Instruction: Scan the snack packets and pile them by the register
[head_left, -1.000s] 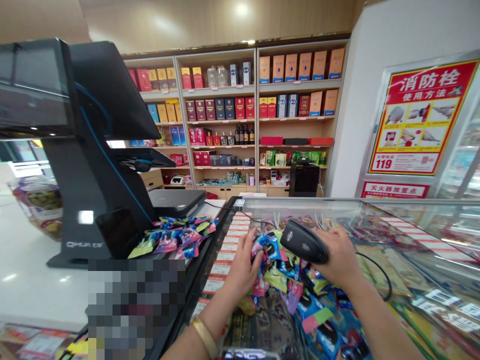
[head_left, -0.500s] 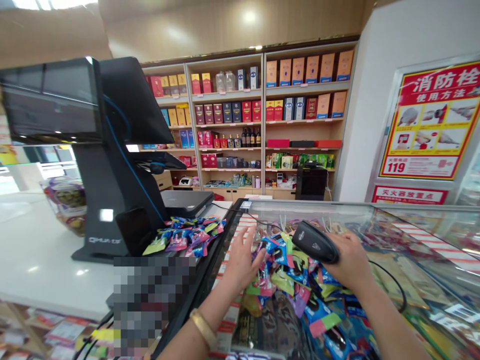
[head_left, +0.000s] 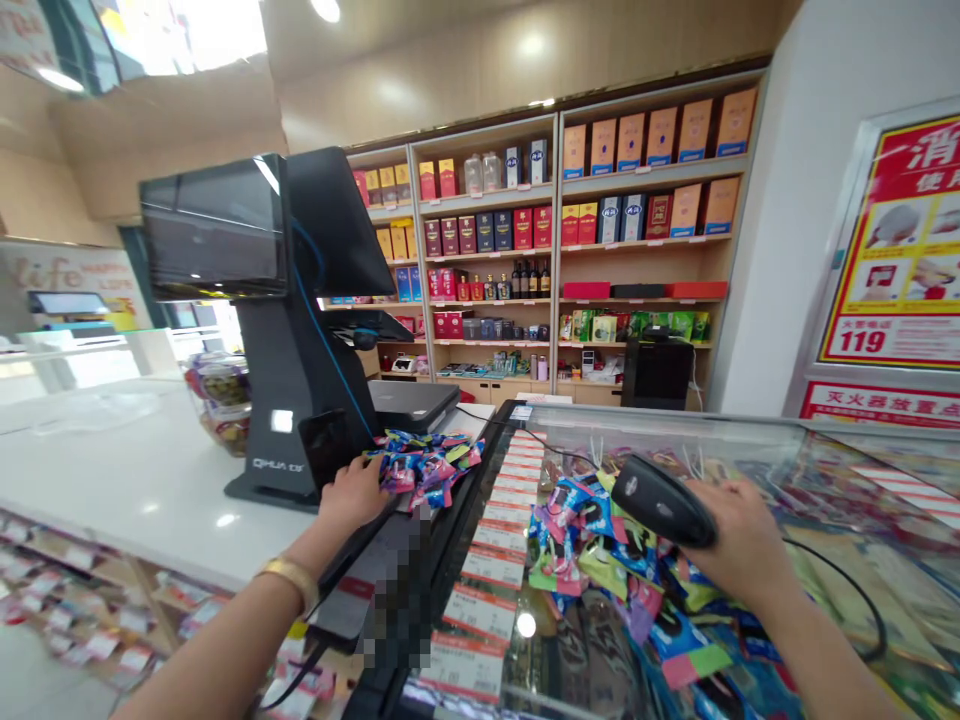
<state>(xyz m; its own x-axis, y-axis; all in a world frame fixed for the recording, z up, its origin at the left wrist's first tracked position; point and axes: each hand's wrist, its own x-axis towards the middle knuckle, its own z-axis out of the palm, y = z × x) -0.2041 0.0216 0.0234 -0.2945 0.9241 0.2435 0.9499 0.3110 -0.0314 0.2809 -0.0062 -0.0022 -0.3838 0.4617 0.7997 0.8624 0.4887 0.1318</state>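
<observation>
My right hand (head_left: 739, 540) is wrapped round a black barcode scanner (head_left: 660, 500), which I hold over a pile of wrapped sweets (head_left: 600, 540) on the glass display case (head_left: 750, 425). The wrappers are blue, pink, green and purple. My left hand (head_left: 354, 492), with a gold bangle on the wrist, reaches to the near-left edge of a second, smaller pile of sweets (head_left: 431, 465) beside the till. Its fingers are partly stretched and touch or nearly touch the wrappers; nothing shows in its grasp.
The black till (head_left: 281, 400) with its screens stands on the white counter (head_left: 112, 460), a bag of goods behind it. Striped price labels (head_left: 491, 560) line the case's left side. The scanner's cable (head_left: 862, 590) loops right. Shelves of boxes and bottles (head_left: 562, 240) fill the back wall.
My left hand has moved left, from the edge of the pile on the glass to the smaller pile by the till. My right hand still holds the scanner. The view has turned left.
</observation>
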